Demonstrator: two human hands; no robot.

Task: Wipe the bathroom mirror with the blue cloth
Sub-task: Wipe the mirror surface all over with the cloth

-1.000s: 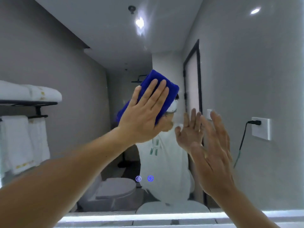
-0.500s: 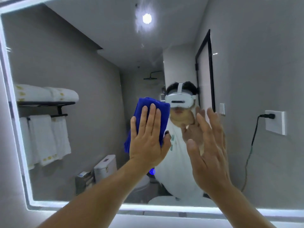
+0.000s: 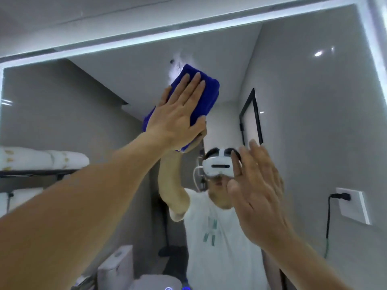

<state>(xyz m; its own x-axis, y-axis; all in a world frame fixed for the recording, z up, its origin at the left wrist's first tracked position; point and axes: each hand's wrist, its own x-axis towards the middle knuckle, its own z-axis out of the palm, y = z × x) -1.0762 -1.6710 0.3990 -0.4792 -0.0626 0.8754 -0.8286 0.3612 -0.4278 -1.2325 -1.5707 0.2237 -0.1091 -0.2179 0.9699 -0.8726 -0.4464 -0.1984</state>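
At the far left, the mirror reflects rolled white towels lying on a dark shelf, with a toilet cistern lower down. A lit strip runs along the mirror's top edge and down its right side.

The left arm reaches up and across from the lower left. The left hand lies flat on the blue cloth, fingers straight and close together, pressing it against the glass high in the mirror, just below the lit strip. The folded cloth shows past the fingertips and on the thumb side, and a little also shows below the wrist.

The right hand is lower and to the right, well apart from the cloth. Its palm faces the glass and its fingers are straight and slightly spread, holding nothing. It cannot be told whether it touches the mirror.

At the far right, the reflection shows a white wall socket with a black plug in it.
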